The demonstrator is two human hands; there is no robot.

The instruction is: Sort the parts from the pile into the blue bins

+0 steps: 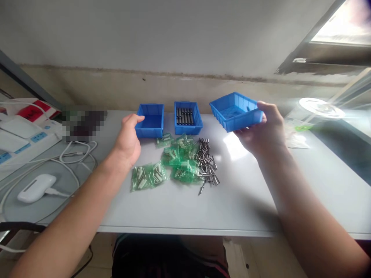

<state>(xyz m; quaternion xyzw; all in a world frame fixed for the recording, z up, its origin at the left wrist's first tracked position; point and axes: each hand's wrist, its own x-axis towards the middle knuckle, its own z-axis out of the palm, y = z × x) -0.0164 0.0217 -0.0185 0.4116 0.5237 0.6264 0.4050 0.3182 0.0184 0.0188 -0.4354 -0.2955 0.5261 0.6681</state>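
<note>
My right hand is closed on the near right side of a blue plastic bin, lifted and tilted above the table, no contents visible. My left hand grips the left side of another blue bin, thumb over its rim; that bin looks empty. Between them stands a third blue bin with several dark rods lined up inside. In front lie green clear packets holding small white and metallic pieces. Beside them is a loose pile of small metal pins.
A white power strip, coiled white cables and a white plug-in device occupy the left of the table. A wall rises behind. At the right are a clear bag and a round white object.
</note>
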